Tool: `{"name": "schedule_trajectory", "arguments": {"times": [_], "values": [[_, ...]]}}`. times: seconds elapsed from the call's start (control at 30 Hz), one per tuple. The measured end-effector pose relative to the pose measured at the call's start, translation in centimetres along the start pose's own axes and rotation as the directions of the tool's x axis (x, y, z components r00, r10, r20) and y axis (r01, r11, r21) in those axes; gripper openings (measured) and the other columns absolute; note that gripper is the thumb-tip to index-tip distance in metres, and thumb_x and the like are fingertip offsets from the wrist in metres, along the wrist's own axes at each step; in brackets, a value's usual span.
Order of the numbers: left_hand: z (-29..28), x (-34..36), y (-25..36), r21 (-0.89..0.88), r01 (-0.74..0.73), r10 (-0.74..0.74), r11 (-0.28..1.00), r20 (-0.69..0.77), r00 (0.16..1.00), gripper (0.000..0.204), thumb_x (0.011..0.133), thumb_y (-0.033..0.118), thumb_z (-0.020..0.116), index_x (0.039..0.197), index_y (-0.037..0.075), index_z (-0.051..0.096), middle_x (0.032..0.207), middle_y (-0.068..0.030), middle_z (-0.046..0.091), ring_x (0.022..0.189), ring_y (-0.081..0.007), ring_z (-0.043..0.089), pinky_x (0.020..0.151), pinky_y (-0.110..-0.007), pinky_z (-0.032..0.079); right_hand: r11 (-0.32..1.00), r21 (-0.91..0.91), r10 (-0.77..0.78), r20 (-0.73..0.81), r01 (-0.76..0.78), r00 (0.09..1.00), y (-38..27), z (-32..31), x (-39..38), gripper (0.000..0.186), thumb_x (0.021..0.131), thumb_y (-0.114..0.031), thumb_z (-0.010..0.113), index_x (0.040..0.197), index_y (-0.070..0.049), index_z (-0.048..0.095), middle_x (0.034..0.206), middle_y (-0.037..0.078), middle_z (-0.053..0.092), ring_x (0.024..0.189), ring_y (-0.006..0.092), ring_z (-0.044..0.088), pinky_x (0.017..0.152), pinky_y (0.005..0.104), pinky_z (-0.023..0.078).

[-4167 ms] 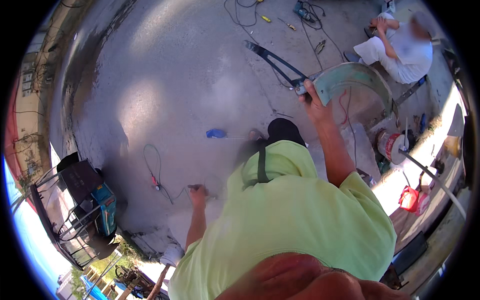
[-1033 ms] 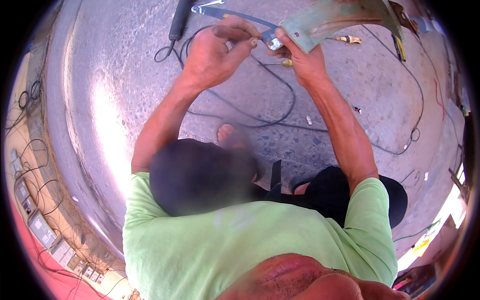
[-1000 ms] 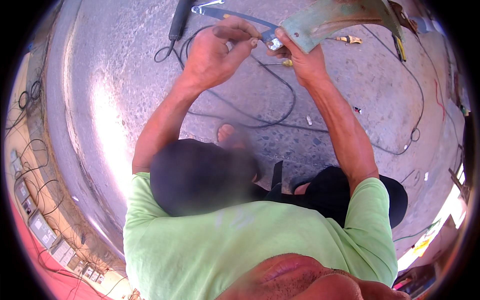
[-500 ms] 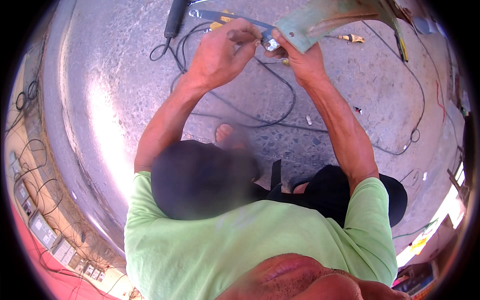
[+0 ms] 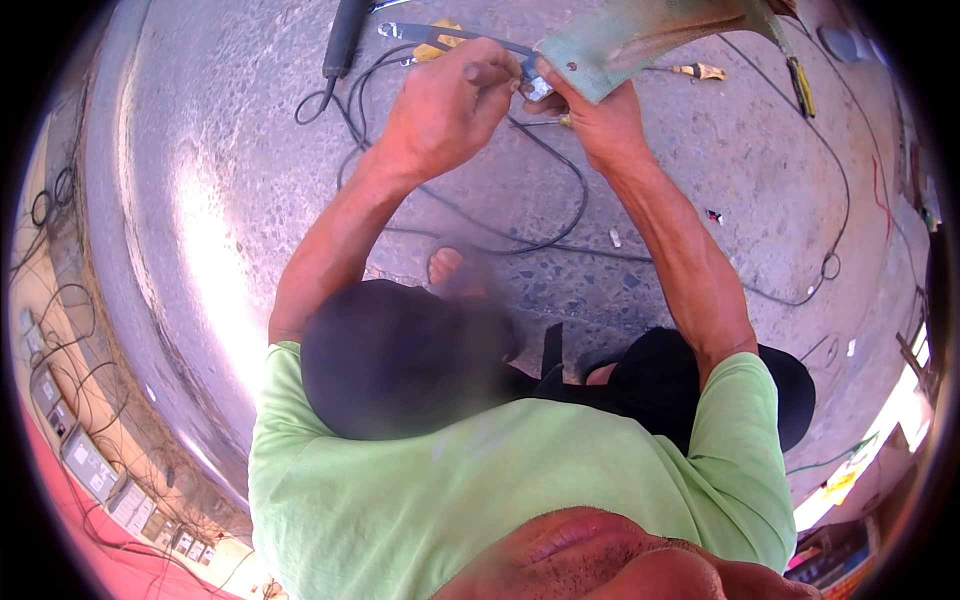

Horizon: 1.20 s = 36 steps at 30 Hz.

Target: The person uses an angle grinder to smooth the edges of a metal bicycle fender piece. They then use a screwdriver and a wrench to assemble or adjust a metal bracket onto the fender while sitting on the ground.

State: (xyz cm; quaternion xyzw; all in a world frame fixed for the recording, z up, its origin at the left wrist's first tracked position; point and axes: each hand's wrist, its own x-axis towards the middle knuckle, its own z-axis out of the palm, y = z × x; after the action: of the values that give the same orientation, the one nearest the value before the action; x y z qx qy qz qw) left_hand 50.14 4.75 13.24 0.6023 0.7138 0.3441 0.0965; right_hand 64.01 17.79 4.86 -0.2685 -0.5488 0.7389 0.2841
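My right hand (image 5: 605, 120) grips the near corner of a worn green panel (image 5: 640, 45), its thumb on top beside a small hole. Next to that thumb, a small shiny silver piece (image 5: 538, 90) shows at the panel's corner. My left hand (image 5: 450, 105) is closed in a pinch just left of it; whatever its fingertips hold is too small to make out. Behind the left hand a flat dark-grey strip (image 5: 420, 33) with a hole in its end runs toward the panel. A yellow object (image 5: 437, 42) lies partly hidden behind that hand.
A dark cylindrical handle (image 5: 346, 40) with a cord lies at the far left. Black cable (image 5: 585, 190) loops over the rough concrete floor (image 5: 750, 180). A light-handled screwdriver (image 5: 705, 72) and a yellow-and-black tool (image 5: 800, 88) lie to the right. My knees are bent below my arms.
Both hands, the panel and the silver piece have shifted slightly left. The fingers of my left hand have rolled a little and curl more tightly.
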Motion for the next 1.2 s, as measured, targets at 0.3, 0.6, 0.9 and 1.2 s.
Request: {"name": "schedule_trajectory", "arguments": {"times": [0.3, 0.6, 0.9, 1.2], "values": [[0.1, 0.1, 0.1, -0.061, 0.047, -0.045, 0.997, 0.025, 0.999, 0.008, 0.091, 0.01, 0.064, 0.096, 0.006, 0.067, 0.09, -0.0109, 0.069, 0.082, -0.0329, 0.069, 0.072, -0.038, 0.055, 0.996, 0.086, 0.004, -0.02, -0.002, 1.0, -0.2, 0.4, -0.3, 0.026, 0.093, -0.017, 0.077, 0.11, 0.0, 0.066, 0.091, 0.009, 0.072, 0.071, 0.02, 0.072, 0.06, 0.0297, 0.059], [0.4, 0.2, 0.6, -0.02, -0.024, 0.023, 1.0, -0.053, 0.998, 0.007, 0.09, 0.01, 0.063, 0.096, 0.007, 0.063, 0.085, -0.0148, 0.068, 0.08, -0.038, 0.068, 0.07, -0.041, 0.055, 0.997, 0.065, 0.039, -0.005, -0.039, 0.999, -0.8, 0.3, -0.5, 0.025, 0.094, -0.016, 0.075, 0.111, -0.001, 0.065, 0.089, 0.009, 0.072, 0.071, 0.0202, 0.073, 0.061, 0.0302, 0.059], [0.4, 0.1, 0.2, -0.059, -0.002, 0.001, 0.998, -0.017, 1.0, 0.007, 0.09, 0.01, 0.064, 0.096, 0.007, 0.063, 0.085, -0.0151, 0.067, 0.08, -0.0387, 0.067, 0.07, -0.042, 0.055, 0.994, 0.059, 0.095, 0.002, -0.095, 0.995, -1.2, 0.6, -0.8, 0.025, 0.094, -0.016, 0.075, 0.111, -0.001, 0.065, 0.09, 0.009, 0.072, 0.07, 0.0201, 0.073, 0.06, 0.0298, 0.058], [0.4, 0.0, 0.2, -0.052, 0.056, -0.056, 0.997, 0.001, 0.998, 0.01, 0.091, 0.012, 0.066, 0.092, 0.003, 0.069, 0.093, -0.0096, 0.071, 0.079, -0.0309, 0.07, 0.07, -0.037, 0.055, 0.998, 0.016, 0.068, -0.014, -0.068, 0.998, -0.6, 0.4, -0.6, 0.025, 0.095, -0.016, 0.074, 0.113, -0.001, 0.065, 0.091, 0.009, 0.072, 0.07, 0.0195, 0.073, 0.06, 0.0294, 0.058]]}}
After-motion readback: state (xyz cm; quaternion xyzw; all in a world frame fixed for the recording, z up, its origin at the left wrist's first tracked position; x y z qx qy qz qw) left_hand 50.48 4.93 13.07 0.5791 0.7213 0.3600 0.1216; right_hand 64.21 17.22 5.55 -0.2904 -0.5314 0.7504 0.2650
